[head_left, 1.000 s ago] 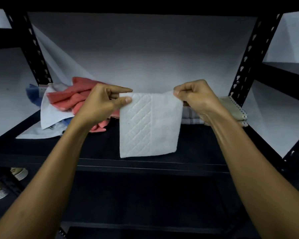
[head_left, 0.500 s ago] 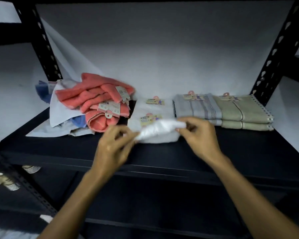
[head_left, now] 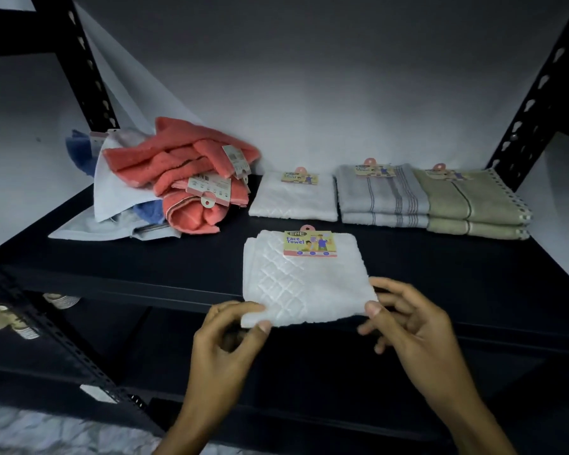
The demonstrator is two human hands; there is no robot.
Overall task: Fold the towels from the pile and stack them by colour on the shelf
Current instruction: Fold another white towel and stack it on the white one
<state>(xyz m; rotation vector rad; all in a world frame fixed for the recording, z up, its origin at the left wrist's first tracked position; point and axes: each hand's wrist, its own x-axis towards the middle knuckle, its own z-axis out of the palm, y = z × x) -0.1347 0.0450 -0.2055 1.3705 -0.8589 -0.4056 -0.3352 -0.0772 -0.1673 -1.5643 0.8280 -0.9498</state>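
Folded white quilted face towel (head_left: 304, 284) lying on the black shelf (head_left: 440, 267), its near edge overhanging the front. Left hand (head_left: 224, 339) pinches the near-left corner, right hand (head_left: 404, 320) the near-right. Likely light, soft and limp: best lifted by both near corners, or supported underneath, to reach the white stack (head_left: 293, 200) behind

White diamond-quilted towel (head_left: 304, 284); coral pile (head_left: 184, 178); grey striped stack (head_left: 383, 197); olive stack (head_left: 473, 205); black shelf (head_left: 440, 267).
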